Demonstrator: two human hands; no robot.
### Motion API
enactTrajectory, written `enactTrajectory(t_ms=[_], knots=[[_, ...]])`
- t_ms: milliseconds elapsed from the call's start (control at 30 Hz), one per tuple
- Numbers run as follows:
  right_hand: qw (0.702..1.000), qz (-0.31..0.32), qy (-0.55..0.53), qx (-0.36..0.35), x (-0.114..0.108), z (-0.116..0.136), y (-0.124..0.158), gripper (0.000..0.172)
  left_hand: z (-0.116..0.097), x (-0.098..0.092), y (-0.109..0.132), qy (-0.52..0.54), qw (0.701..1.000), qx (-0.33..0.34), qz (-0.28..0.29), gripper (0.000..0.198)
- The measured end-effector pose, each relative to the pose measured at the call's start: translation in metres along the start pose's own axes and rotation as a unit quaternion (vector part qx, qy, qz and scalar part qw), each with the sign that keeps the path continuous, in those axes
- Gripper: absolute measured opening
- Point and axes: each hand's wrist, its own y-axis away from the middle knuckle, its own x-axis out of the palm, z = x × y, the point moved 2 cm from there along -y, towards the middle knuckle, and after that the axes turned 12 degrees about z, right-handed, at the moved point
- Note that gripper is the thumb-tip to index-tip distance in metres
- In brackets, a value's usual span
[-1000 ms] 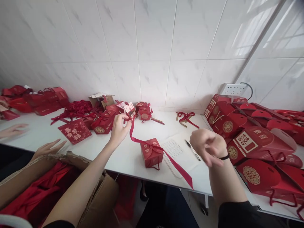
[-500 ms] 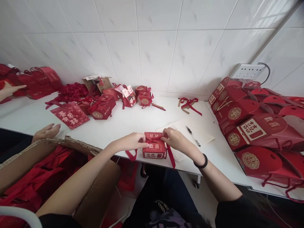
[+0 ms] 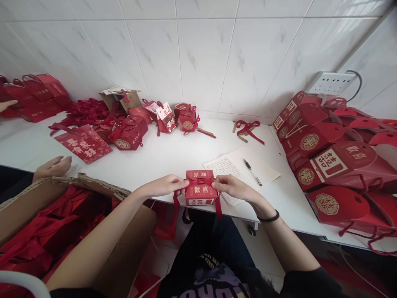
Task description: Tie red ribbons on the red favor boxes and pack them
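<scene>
A red gift box [image 3: 200,192] with gold and white characters stands at the front edge of the white table [image 3: 173,155]. A dark red ribbon [image 3: 218,207] is tied across its top, with tails hanging down on both sides. My left hand [image 3: 172,185] pinches the ribbon at the left of the knot. My right hand [image 3: 231,186], below a wrist with a black band, pinches it at the right. The fingers of both hands are closed close to the box top.
Finished-looking red boxes [image 3: 130,132] and loose ribbons [image 3: 85,111] lie back left; folded red boxes [image 3: 338,161] are stacked at right. A pen [image 3: 252,171] rests on paper [image 3: 228,165]. An open carton [image 3: 102,186] stands front left, beside another person's hand [image 3: 52,167].
My hands have drawn apart to the two sides of the box, pulling the ribbon outward across its top. The view has shifted slightly.
</scene>
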Motion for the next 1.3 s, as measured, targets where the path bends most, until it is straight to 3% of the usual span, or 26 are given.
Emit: enactTrajectory(t_ms=[100,233,367,467,600,767,867,1000,1133,1300], knots=[[0.999,-0.003,-0.048,-0.024,0.002,-0.003,0.0,0.045,0.002,-0.001,-0.001,-0.002,0.999,0.024,0.046,0.042],[0.995,0.007,-0.097,-0.017,-0.001,-0.01,0.0,0.046,0.009,-0.005,-0.004,-0.021,0.998,0.037,0.05,0.037],[0.997,-0.015,-0.073,0.011,-0.007,-0.019,0.002,0.049,0.016,-0.007,-0.006,-0.048,0.996,0.041,0.065,0.04],[0.999,0.01,-0.025,0.027,-0.012,-0.015,0.006,0.049,0.013,-0.007,-0.005,-0.052,0.997,0.036,0.052,0.038],[0.995,0.018,-0.09,-0.028,-0.016,0.009,0.011,0.046,-0.005,-0.012,0.001,0.014,0.999,0.034,0.019,0.037],[0.948,0.035,-0.29,-0.128,-0.014,0.045,0.0,0.028,-0.042,-0.024,0.008,0.117,0.99,0.08,0.018,0.035],[0.93,-0.001,-0.334,-0.152,-0.015,0.059,-0.008,0.023,-0.06,-0.03,0.01,0.143,0.981,0.129,-0.033,0.03],[0.92,-0.044,-0.34,-0.192,-0.017,0.073,-0.014,0.018,-0.072,-0.031,0.007,0.192,0.961,0.177,-0.096,0.021],[0.898,-0.046,-0.363,-0.243,-0.014,0.082,-0.019,0.021,-0.078,-0.025,0.001,0.265,0.927,0.255,-0.071,0.023],[0.885,-0.063,-0.369,-0.277,-0.009,0.089,-0.022,0.04,-0.082,-0.023,-0.001,0.352,0.874,0.327,-0.07,0.023]])
